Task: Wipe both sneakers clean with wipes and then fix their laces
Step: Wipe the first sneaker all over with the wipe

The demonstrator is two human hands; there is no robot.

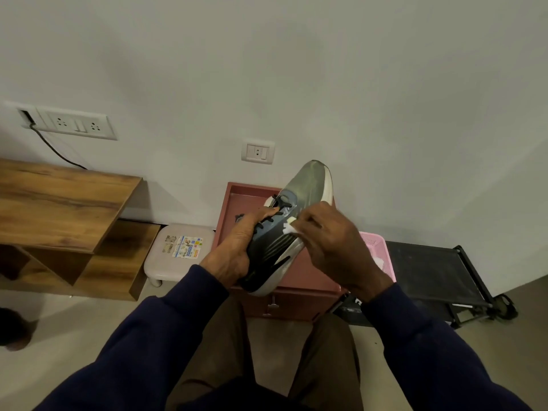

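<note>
A grey and blue sneaker (302,197) with a white sole and black laces is held up in the air, toe pointing away toward the wall. My left hand (237,247) grips it from the left at the collar, fingers over the laces. My right hand (332,241) presses a small white wipe (292,228) against the sneaker's right side, near the stripes. The second sneaker is not clearly in view; only a dark lace end shows on the box behind my left hand.
A reddish-brown box (237,197) stands under the sneaker by the wall. A pink basket (375,247) sits to its right, then a black rack (436,271). A pale stool (181,250) and wooden shelving (59,203) are at the left.
</note>
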